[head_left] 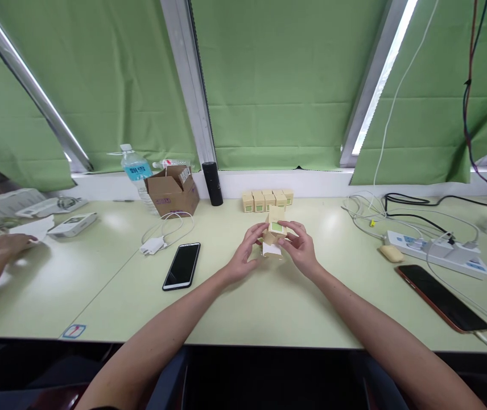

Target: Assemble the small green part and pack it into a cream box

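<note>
A small tan cardboard box [276,227] with a green-and-white label is held between my two hands above the table. One flap stands up at its top, and a pale flap hangs at its lower front. My left hand [244,255] grips the box's left side with bent fingers. My right hand [301,249] holds the other side, fingertips on the upper edge and thumb lower down. What lies inside the box cannot be seen. Just behind it, several similar small boxes [259,201] stand grouped near the wall.
Left of my arms lie a phone [182,266] and a white charger [153,245]. Behind are a brown carton [173,196], a water bottle [137,171] and a black cylinder [213,184]. A power strip [437,253] and another phone [442,297] lie right. Another person's hand [2,246] rests far left.
</note>
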### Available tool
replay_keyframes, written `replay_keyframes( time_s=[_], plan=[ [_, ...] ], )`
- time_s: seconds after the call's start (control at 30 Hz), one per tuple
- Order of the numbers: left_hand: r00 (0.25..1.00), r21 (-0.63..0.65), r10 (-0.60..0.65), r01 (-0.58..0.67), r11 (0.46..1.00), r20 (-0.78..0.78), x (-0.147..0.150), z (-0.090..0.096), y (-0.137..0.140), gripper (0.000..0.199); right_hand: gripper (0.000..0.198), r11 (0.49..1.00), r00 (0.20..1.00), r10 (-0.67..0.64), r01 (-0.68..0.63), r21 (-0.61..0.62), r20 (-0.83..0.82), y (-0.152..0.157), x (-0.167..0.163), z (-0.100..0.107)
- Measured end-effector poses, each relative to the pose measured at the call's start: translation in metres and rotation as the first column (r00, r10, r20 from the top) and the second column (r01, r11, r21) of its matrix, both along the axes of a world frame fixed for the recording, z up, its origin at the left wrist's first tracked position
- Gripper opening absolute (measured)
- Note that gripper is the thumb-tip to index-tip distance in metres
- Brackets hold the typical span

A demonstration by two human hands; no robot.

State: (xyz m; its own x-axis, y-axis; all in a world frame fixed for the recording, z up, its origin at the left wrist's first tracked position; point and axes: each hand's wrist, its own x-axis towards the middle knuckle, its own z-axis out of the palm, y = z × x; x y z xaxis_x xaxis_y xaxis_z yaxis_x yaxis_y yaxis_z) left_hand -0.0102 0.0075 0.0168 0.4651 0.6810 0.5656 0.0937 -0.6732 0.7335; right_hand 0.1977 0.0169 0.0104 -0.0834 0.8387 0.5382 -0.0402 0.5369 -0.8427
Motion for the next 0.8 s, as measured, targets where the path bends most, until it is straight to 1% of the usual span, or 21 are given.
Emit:
replay_keyframes(
  time_s=[0.07, 0.17, 0.23, 0.33, 0.47, 0.6, 0.8],
  plan=[
    [1.0, -0.017, -0.003, 0.004, 1.0, 0.019, 0.002, -0.001, -0.002, 0.072, 0.048, 1.0, 1.0, 0.0, -0.001, -0.01, -0.031, -0.001, -0.001, 0.0],
    [0.995, -0.07, 0.086, -0.083, 0.994, 0.045, 0.006, -0.001, -0.005, 0.068, 0.046, 0.999, 0.998, 0.031, -0.032, -0.021, -0.055, -0.003, -0.004, -0.001],
    [0.989, -0.108, 0.13, -0.123, 0.987, 0.064, 0.008, 0.0, -0.007, 0.063, 0.045, 0.999, 0.998, 0.048, -0.049, -0.023, -0.04, -0.004, -0.004, -0.001],
    [0.984, -0.12, 0.162, -0.152, 0.981, 0.076, 0.01, 0.001, -0.009, 0.059, 0.045, 0.998, 0.998, 0.067, -0.067, -0.009, -0.003, -0.005, -0.002, -0.002],
    [0.974, -0.124, 0.185, -0.17, 0.978, 0.127, 0.011, 0.001, -0.008, 0.051, 0.043, 0.993, 0.993, 0.106, -0.108, 0.041, 0.042, -0.007, 0.001, -0.003],
    [0.962, -0.149, 0.197, -0.171, 0.974, 0.189, 0.011, 0.0, -0.006, 0.044, 0.044, 0.987, 0.987, 0.133, -0.14, 0.076, 0.095, -0.01, 0.001, -0.002],
    [0.96, -0.147, 0.19, -0.162, 0.976, 0.204, 0.011, -0.002, -0.005, 0.04, 0.049, 0.984, 0.984, 0.138, -0.149, 0.099, 0.114, -0.011, 0.0, -0.003]
  ],
)
